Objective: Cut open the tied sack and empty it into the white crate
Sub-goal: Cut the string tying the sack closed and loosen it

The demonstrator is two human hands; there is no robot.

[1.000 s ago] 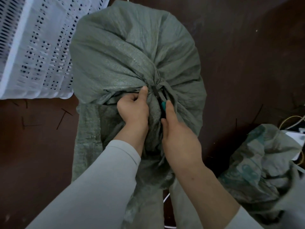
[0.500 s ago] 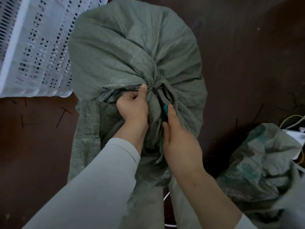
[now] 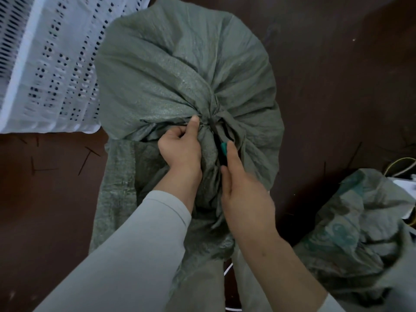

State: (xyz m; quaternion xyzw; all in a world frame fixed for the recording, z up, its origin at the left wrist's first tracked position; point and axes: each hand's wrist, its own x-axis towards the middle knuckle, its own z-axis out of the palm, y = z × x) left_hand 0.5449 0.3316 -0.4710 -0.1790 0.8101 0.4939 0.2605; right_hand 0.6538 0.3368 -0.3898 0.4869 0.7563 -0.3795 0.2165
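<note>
A full grey-green woven sack (image 3: 171,70) stands on the dark floor, its mouth gathered and tied at the neck (image 3: 212,121). My left hand (image 3: 180,147) grips the bunched fabric just below the tie, thumb pressed up against it. My right hand (image 3: 243,190) holds a cutting tool with a teal handle (image 3: 223,148); its dark blade points up into the tie. The white perforated crate (image 3: 56,70) stands at the upper left, touching the sack's side.
Another crumpled sack with teal print (image 3: 355,224) lies at the right. Yellow and white cables (image 3: 400,165) run along the right edge. Several dark cut ties (image 3: 87,158) litter the brown floor at the left.
Both hands have stayed at the neck. My right hand slid a little lower on the tool, with the blade still at the tie.
</note>
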